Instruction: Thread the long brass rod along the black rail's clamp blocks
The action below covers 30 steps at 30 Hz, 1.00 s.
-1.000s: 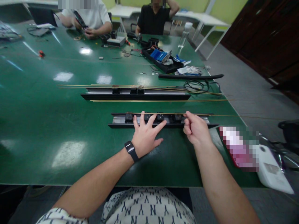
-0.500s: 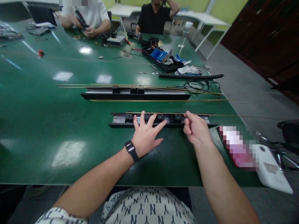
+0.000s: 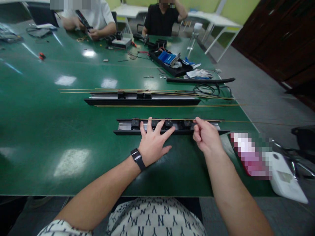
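A long black and silver channel point(image 3: 123, 132) lies across the table in front of me, with several small black blocks point(image 3: 135, 123) seated inside it. My left hand point(image 3: 154, 144) rests with spread fingers over the channel, its fingertips at the blocks. Near the channel's right end, my right hand point(image 3: 207, 135) pinches a thin brass-coloured rod point(image 3: 178, 119) between thumb and forefinger. This rod runs along the channel's far side over the blocks and reaches out past my right hand beyond the table edge.
Farther off lies a second channel point(image 3: 142, 102), with more thin rods point(image 3: 108, 92) over and beside it. A black tray point(image 3: 169, 68) of tools, a bottle point(image 3: 194, 36) and cables are behind. Phones point(image 3: 286, 183) lie at right. Two people sit opposite.
The view has shifted very slightly. Both hands, the rod and the channel keep the same places relative to each other.
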Each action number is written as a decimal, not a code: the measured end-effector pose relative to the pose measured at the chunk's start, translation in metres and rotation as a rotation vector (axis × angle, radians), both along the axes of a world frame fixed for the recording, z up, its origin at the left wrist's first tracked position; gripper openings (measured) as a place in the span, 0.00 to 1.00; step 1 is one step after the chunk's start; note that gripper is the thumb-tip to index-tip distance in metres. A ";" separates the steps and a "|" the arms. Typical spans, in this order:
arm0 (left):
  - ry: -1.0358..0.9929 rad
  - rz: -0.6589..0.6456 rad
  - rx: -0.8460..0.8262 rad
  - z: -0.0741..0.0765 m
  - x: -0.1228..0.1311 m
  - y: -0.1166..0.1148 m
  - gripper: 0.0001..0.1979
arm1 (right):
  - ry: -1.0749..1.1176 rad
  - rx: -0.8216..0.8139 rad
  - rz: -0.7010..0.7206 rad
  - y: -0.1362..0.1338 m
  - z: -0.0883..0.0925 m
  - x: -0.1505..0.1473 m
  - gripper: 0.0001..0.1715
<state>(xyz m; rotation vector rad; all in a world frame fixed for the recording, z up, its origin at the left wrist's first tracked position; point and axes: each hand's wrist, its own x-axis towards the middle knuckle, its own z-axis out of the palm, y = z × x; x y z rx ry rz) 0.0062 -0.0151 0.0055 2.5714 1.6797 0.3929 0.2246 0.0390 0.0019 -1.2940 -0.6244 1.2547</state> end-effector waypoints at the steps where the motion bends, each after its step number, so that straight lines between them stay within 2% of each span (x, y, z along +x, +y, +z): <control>1: 0.001 0.001 0.000 0.000 0.000 0.000 0.39 | 0.001 0.000 0.000 0.000 0.000 0.000 0.12; 30: -0.005 -0.001 0.015 -0.003 0.000 0.000 0.39 | 0.003 0.015 -0.001 0.000 -0.002 0.000 0.10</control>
